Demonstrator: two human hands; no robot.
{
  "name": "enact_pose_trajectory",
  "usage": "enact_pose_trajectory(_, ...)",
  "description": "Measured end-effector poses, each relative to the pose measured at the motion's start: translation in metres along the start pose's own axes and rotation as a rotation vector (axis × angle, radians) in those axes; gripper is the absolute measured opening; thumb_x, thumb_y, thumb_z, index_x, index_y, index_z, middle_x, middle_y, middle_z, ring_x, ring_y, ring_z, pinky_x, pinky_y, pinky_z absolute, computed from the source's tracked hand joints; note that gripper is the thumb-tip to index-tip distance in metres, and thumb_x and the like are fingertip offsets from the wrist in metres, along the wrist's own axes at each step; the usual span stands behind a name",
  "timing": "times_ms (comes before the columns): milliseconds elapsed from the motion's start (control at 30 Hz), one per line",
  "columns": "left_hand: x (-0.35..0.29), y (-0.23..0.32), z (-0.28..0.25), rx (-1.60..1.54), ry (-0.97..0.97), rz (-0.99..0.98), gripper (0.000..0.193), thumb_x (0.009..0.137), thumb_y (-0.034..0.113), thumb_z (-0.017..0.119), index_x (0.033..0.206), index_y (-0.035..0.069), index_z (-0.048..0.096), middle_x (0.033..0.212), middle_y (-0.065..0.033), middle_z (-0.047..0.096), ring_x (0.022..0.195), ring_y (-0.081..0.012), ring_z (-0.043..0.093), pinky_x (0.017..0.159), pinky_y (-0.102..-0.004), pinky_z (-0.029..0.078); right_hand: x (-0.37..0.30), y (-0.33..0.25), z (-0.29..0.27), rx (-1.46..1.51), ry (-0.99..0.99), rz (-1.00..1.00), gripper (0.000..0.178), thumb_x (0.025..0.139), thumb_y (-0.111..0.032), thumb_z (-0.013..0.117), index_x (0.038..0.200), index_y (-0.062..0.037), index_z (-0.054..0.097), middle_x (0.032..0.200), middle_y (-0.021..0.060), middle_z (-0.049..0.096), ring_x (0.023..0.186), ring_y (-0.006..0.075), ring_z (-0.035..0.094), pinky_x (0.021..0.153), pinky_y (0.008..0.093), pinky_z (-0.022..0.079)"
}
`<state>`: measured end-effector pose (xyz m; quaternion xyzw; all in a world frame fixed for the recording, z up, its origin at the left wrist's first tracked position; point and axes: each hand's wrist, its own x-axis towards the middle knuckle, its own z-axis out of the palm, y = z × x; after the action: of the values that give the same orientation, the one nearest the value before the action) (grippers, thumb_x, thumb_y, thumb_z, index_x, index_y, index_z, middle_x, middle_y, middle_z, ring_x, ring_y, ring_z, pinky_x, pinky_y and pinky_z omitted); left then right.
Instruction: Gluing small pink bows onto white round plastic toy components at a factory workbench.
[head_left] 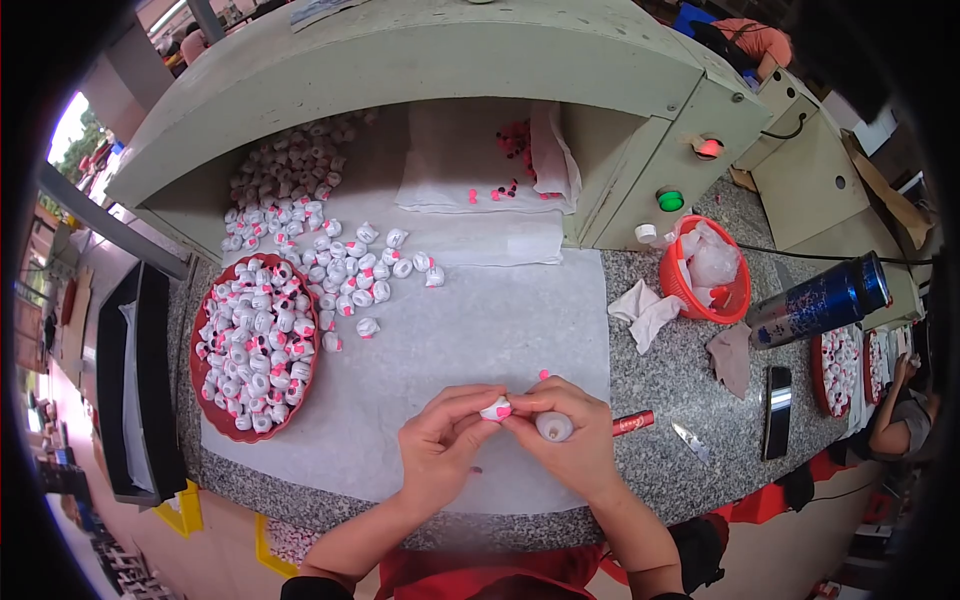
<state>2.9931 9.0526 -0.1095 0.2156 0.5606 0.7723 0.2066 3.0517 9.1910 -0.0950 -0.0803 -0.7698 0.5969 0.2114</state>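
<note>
Close to the front of the white sheet, my left hand [438, 440] pinches a small rounded white piece with pink parts [495, 409]. My right hand [575, 440] touches the same piece with its fingertips and also holds a small translucent squeeze bottle [554, 427] against its fingers. A tiny pink bit [544, 375] lies just beyond the right hand. To the left, a red scalloped tray [240, 435] is heaped with similar white and pink pieces. More loose pieces [360, 282] spread from the tray back into the grey box.
The grey box [400, 70] overhangs the back; inside, pink and dark bits [513, 140] lie on white cloth. At right are a red basket [742, 290], a rag [645, 312], a blue flask [820, 302], a phone [777, 412], a small blade [690, 442] and a red tube [632, 422].
</note>
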Motion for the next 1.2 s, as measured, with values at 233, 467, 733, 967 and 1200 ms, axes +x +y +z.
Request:
enact_pose_trajectory(233,-0.001,-0.001,0.0,0.004,0.019,-0.004,0.025,0.078,-0.01,0.054,0.102,-0.003,0.055,0.109,-0.0169,0.053,0.096,-0.019,0.056,0.082,-0.0279,0.047,0.0,0.0,0.0,-0.01,-0.005,-0.016,0.018,0.065,0.003,0.07,0.081,-0.0015,0.062,0.072,0.0064,0.06,0.065,0.0134,0.057,0.057,0.024,0.046)
enact_pose_trajectory(467,-0.001,-0.006,-0.002,-0.124,0.033,-0.135,0.028,0.078,-0.012,0.053,0.105,-0.004,0.055,0.106,-0.0142,0.054,0.097,-0.0191,0.056,0.084,-0.0283,0.047,0.002,0.005,-0.003,-0.031,-0.001,0.039,0.02,0.064,0.002,0.071,0.082,-0.003,0.063,0.083,0.0076,0.061,0.07,0.0137,0.058,0.059,0.0239,0.047)
enact_pose_trajectory(733,0.005,0.008,-0.004,-0.307,0.004,-0.324,0.029,0.076,-0.01,0.057,0.104,-0.004,0.052,0.093,-0.0132,0.06,0.088,-0.0188,0.06,0.074,-0.0264,0.05,0.003,0.011,-0.008,-0.027,-0.093,-0.19,0.026,0.06,0.003,0.074,0.084,-0.0019,0.064,0.089,0.0103,0.06,0.073,0.0132,0.058,0.061,0.0222,0.047)
enact_pose_trajectory(967,0.0,0.006,-0.011,0.028,-0.156,-0.145,0.032,0.076,-0.01,0.058,0.106,-0.004,0.048,0.088,-0.0145,0.06,0.08,-0.022,0.063,0.066,-0.0263,0.052,0.005,0.007,-0.016,0.449,-0.246,0.256,0.018,0.071,0.003,0.067,0.087,0.0003,0.061,0.087,0.0096,0.061,0.078,0.0149,0.06,0.067,0.0243,0.049)
enact_pose_trajectory(1200,0.001,0.008,-0.007,-0.015,-0.079,-0.187,0.025,0.078,-0.006,0.059,0.102,-0.002,0.053,0.089,-0.0121,0.063,0.083,-0.015,0.062,0.069,-0.0238,0.051,0.004,0.01,-0.011,0.57,-0.197,0.333,0.014,0.073,0.002,0.066,0.087,0.0011,0.061,0.086,0.0098,0.061,0.078,0.0143,0.06,0.067,0.025,0.05)
